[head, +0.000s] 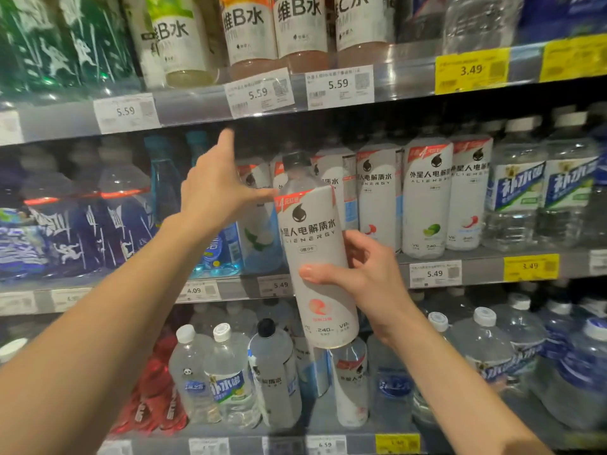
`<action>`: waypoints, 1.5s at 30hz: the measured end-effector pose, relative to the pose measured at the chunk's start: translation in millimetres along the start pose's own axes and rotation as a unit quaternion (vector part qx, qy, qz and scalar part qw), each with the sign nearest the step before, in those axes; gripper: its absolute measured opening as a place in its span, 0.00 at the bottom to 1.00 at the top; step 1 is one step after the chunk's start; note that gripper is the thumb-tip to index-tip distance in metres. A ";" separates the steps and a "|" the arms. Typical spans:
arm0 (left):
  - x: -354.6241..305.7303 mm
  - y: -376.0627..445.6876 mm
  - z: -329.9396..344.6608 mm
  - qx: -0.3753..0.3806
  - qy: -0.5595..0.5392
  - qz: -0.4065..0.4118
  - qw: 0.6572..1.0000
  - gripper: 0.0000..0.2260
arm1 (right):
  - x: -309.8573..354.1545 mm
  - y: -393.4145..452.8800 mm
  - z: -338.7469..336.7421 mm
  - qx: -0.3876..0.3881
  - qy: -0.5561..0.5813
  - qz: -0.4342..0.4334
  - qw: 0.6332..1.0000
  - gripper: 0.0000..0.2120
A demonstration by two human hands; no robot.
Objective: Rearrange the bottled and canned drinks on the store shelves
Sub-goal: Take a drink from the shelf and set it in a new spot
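right hand (371, 284) grips white bottle (315, 257) upright, left hand (213, 188) open nr shelf.

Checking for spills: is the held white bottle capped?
Capped: the white bottle, gripped by the right hand, shows a black cap on top.

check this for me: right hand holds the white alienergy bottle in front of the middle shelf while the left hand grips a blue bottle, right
Not quite. The left hand grips nothing; it reaches open toward the middle shelf. The head view shows this. The right hand does hold the white Alienergy bottle there.

Two yellow price tags (472, 71) above.
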State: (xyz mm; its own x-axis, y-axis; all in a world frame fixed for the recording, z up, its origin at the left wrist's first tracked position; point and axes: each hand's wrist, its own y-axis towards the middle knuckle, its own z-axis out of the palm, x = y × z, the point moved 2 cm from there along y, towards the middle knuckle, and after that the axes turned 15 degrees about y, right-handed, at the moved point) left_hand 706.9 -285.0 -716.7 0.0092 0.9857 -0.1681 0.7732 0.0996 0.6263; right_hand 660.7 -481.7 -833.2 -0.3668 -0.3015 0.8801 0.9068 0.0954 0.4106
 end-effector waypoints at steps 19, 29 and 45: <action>21.1 -30.3 1.5 -0.078 -0.121 -0.019 0.989 0.35 | -2.7 4.3 8.5 -0.008 0.006 -0.007 1.000 0.23; 37.7 -68.8 -14.5 -0.182 -0.219 -0.004 0.958 0.30 | -7.6 5.8 22.0 0.010 0.029 -0.014 0.999 0.25; 96.3 -100.9 -20.3 -0.095 -0.354 -0.012 0.930 0.35 | -7.5 13.7 59.5 -0.016 -0.029 -0.081 0.996 0.30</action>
State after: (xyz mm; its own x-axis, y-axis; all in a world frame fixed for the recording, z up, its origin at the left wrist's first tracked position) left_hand 616.9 -197.3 -780.6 0.4603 0.6534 -0.6010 0.6533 0.2091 0.7277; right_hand 663.5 -421.6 -820.0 -0.5185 -0.2560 0.8158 0.8410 0.0199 0.5407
